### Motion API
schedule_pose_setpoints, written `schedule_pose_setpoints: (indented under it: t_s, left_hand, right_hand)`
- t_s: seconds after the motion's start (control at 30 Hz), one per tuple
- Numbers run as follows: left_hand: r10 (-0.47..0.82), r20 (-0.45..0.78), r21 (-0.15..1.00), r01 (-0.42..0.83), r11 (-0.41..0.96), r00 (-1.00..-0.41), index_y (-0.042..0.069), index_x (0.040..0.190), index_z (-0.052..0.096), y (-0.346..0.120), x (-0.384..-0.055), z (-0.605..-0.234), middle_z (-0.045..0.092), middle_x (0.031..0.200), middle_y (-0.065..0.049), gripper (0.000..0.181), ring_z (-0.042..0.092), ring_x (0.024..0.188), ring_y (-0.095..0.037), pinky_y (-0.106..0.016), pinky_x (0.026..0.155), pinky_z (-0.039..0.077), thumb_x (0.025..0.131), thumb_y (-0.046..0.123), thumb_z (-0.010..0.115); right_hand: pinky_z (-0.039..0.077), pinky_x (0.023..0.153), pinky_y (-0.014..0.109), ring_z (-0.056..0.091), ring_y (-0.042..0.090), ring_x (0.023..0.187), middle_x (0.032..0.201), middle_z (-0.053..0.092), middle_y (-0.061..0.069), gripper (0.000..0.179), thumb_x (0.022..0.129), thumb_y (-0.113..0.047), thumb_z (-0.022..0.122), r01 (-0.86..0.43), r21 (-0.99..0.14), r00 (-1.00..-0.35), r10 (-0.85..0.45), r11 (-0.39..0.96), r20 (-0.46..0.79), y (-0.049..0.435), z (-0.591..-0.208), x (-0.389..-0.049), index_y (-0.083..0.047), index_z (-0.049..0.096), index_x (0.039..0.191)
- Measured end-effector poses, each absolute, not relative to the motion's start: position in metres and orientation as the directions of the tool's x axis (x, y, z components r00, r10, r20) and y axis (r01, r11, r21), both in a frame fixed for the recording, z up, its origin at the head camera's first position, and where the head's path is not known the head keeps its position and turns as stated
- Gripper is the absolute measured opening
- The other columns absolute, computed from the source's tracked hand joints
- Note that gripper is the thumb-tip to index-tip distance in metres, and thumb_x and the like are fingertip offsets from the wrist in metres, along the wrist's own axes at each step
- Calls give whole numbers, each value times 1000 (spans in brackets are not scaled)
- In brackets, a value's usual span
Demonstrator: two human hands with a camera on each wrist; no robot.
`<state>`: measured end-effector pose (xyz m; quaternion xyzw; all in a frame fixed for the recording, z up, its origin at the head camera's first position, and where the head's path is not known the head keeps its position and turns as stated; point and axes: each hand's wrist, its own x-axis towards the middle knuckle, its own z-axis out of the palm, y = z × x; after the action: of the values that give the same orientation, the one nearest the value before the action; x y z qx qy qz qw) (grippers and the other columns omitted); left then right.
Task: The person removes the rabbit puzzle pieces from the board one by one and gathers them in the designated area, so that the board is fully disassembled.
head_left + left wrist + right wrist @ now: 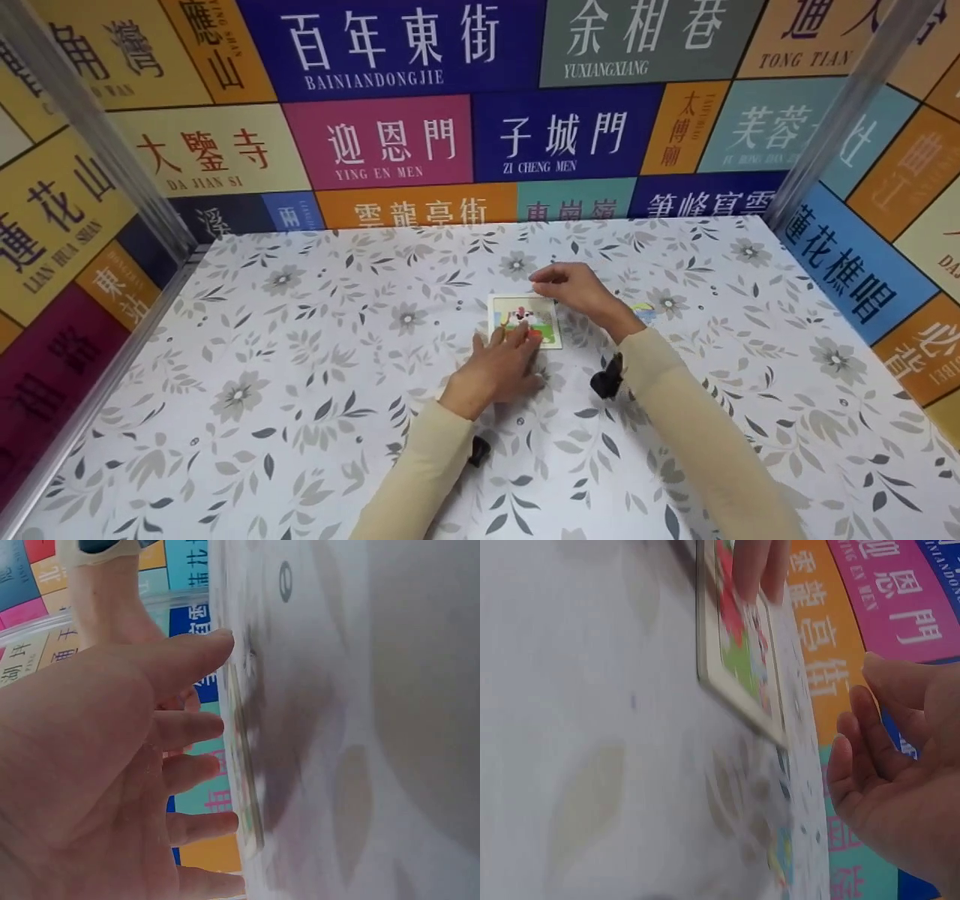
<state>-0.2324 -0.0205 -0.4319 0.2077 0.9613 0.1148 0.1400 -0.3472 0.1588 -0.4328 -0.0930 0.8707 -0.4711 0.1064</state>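
Note:
A small square picture puzzle board (544,301) with a pale raised frame lies flat on the table. Its picture shows a white-and-red figure over green ground. My left hand (499,367) reaches over the front of the board, fingers spread and fairly straight, fingertips at the picture and hiding part of it. In the right wrist view, fingers of that hand touch the red part of the puzzle board (739,694). My right hand (581,291) hovers by the board's back right corner. Its fingers are loosely bent, with nothing between them, in the right wrist view.
A small yellow-and-blue flat piece (643,308) lies on the table by my right wrist, partly hidden by it. The table (315,420) has a leaf-and-flower cover. Panels with large characters (382,142) stand behind and at both sides, with clear posts at the corners.

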Motion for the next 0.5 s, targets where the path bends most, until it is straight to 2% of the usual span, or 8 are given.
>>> schedule_pose_setpoints:
  t_s: [0.1,0.23,0.37,0.5]
  left_hand:
    - [420,-246,272,354,895,-873,19,159,30,-20,-233,-433,21,168,-8,71,19,155,-38,-66,121,17,99,46,58]
    - [411,-278,278,337,900,-868,20,160,27,-20,-235,-433,20,169,-8,74,16,156,-38,-65,122,17,99,48,57]
    - [417,-285,284,340,897,-863,20,160,26,-21,-236,-432,20,169,-8,74,16,155,-38,-65,122,19,99,47,57]
    - [425,-287,298,341,891,-859,19,160,27,-22,-237,-431,20,168,-10,72,16,155,-38,-65,121,20,99,46,56]
  right_hand:
    - [50,101,40,61,26,117,130,65,14,31,100,-21,62,-30,-842,-958,-257,539,-130,147,-437,-349,-9,68,128]
    - [50,95,36,61,23,109,127,67,12,26,100,-19,63,-3,-838,-955,-251,545,-160,136,-444,-352,-11,71,123]
    - [49,92,34,61,20,101,121,70,12,23,98,-16,64,-26,-824,-952,-266,565,-152,129,-451,-353,-9,73,119]
    - [50,94,34,62,19,100,114,71,12,21,95,-10,66,-60,-791,-953,-271,609,-136,124,-454,-352,-8,74,115]
